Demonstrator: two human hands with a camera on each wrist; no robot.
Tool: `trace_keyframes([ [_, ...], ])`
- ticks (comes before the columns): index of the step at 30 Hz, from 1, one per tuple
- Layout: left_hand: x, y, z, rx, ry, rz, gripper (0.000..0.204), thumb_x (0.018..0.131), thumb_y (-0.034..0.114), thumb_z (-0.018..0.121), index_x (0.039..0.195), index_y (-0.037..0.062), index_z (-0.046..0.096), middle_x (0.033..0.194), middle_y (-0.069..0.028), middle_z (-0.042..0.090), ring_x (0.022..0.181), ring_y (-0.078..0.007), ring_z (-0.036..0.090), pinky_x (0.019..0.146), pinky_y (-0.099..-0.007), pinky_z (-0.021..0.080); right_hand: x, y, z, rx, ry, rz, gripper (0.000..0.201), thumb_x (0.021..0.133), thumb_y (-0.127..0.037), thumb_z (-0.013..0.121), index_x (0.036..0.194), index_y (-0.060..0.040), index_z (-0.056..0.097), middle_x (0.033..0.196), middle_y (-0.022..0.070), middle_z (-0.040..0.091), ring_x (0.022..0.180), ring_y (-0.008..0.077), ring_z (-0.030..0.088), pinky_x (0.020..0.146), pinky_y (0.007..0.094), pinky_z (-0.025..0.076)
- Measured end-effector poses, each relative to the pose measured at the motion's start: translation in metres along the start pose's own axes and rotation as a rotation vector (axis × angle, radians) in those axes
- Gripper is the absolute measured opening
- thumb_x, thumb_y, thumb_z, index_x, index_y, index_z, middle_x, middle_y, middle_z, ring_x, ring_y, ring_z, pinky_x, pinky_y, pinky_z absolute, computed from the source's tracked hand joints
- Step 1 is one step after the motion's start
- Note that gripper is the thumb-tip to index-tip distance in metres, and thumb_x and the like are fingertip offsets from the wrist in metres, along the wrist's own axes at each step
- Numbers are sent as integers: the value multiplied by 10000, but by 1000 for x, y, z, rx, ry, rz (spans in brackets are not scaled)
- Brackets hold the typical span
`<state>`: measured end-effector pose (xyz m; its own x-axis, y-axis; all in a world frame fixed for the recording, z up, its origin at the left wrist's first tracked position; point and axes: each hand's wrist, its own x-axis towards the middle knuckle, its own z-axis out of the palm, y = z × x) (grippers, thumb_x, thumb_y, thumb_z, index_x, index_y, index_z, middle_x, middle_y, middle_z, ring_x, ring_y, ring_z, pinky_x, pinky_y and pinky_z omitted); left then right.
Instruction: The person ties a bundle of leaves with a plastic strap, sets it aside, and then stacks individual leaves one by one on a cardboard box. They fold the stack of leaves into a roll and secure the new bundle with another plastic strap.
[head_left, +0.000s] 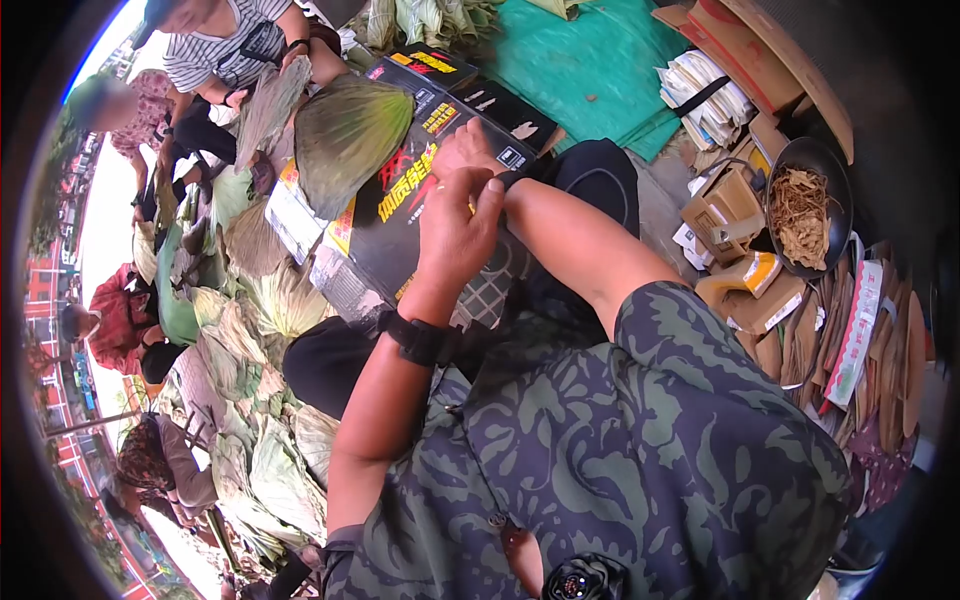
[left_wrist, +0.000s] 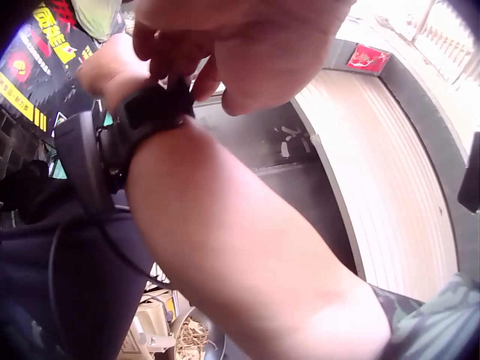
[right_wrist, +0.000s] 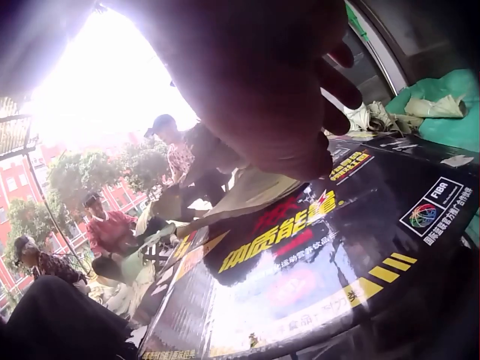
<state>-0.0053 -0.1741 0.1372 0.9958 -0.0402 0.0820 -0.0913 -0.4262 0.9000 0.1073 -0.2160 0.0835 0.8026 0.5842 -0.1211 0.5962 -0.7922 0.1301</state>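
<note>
My left hand [head_left: 460, 230] reaches to the right wrist, its thumb and fingers at the black strap [head_left: 512, 180] there. In the left wrist view, the fingertips of my left hand [left_wrist: 247, 49] pinch the end of the strap [left_wrist: 146, 112], beside a black device on that wrist. My right hand [head_left: 465, 150] hangs over a black printed box [head_left: 385, 250] and holds nothing. Its fingers curl loosely in the right wrist view, where the right hand [right_wrist: 262, 90] is dark above the box [right_wrist: 322, 262].
A large dried leaf [head_left: 350, 140] lies on the box's far left part. Heaps of leaves [head_left: 270, 440] and several seated people are at the left. A green sheet [head_left: 590, 65] lies beyond; cartons [head_left: 725, 210] and a black pan [head_left: 840, 200] stand at the right.
</note>
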Motion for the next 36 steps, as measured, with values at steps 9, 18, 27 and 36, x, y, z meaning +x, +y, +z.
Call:
trace_keyframes([
  [9,-6,12,2,157,-19,-34,271,876,255,495,938,6,584,755,-150,604,690,-215,579,657,-303,446,-2,-8,11,36,-182,-8,291,855,-259,435,1058,-167,621,1090,90,603,1046,271,545,922,590,203],
  [18,1,25,-3,234,-140,-69,298,846,266,507,948,-6,575,966,-237,581,938,-379,535,818,-412,412,-16,-25,28,-154,118,-50,256,848,-279,443,897,-149,658,945,92,628,949,242,575,891,588,241],
  [27,1,13,0,424,50,234,323,832,286,528,962,-5,576,979,-250,563,868,-407,548,738,-446,440,-14,-23,-9,64,-196,-46,233,833,-276,470,909,-165,660,935,63,640,938,219,584,873,581,261],
  [36,-7,9,-7,200,-20,-17,279,867,287,470,981,52,570,896,-219,581,865,-376,550,764,-423,427,5,-26,13,120,-260,-17,208,814,-235,513,961,-177,648,952,20,647,920,198,601,880,552,293],
])
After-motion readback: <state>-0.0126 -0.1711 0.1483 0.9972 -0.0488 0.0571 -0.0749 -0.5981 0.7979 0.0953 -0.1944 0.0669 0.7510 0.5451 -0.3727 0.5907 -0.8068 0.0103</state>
